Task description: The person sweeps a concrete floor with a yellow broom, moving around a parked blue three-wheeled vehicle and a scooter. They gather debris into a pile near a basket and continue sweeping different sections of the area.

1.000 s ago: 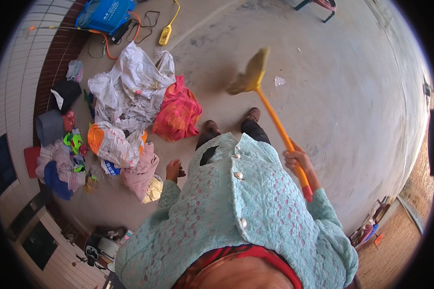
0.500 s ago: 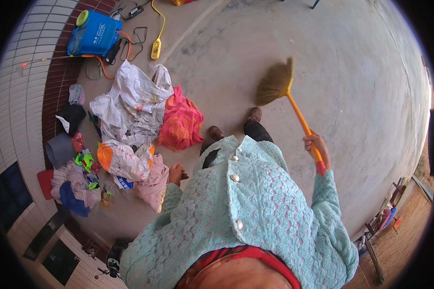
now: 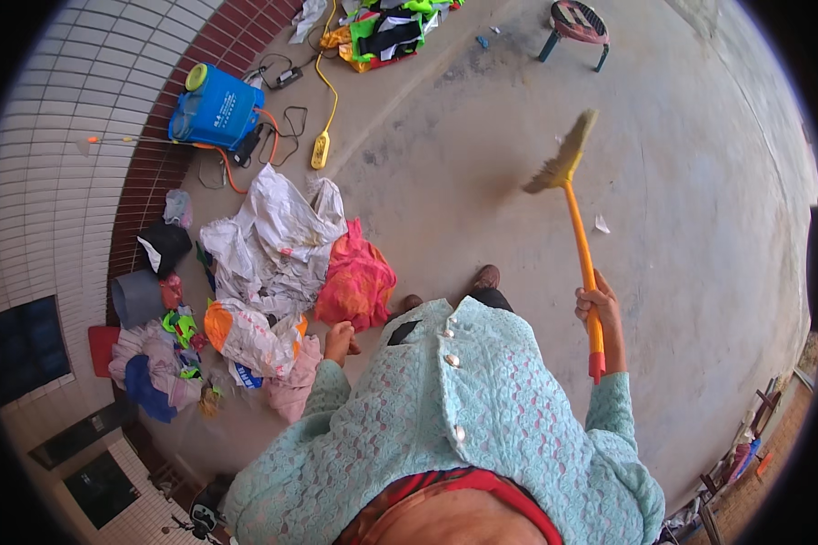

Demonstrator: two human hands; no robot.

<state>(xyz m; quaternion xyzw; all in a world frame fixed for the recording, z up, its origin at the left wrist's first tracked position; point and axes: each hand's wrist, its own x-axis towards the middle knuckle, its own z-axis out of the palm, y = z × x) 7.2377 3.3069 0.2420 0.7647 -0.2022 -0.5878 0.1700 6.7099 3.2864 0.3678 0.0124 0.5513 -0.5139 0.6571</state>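
My right hand (image 3: 598, 304) is wrapped round the orange handle of a broom (image 3: 578, 222), out to the right of my body. The handle's red end sticks out below my fist, near the sleeve cuff. Ahead, the broom's straw head (image 3: 565, 159) fans out over the concrete floor, its left bristles blurred. Beside that head lies a small white scrap (image 3: 602, 223). My left hand (image 3: 340, 342) hangs at my left side with its fingers curled in and nothing visible in them. Nearest to it are a red-orange cloth bundle (image 3: 356, 280) and a pink cloth (image 3: 293, 381).
White woven sacks (image 3: 277, 236) and clothes (image 3: 154, 363) lie heaped on the left. Beyond them stand a blue backpack sprayer (image 3: 216, 107) and a yellow power strip (image 3: 320, 150) on its cord. A colourful pile (image 3: 391, 34) and a low stool (image 3: 579, 23) are farther off.
The broom head has swung forward and to the right and now shows edge-on. My view has shifted forward, bringing the stool and colourful pile into fuller sight. My left hand stays low and curled.
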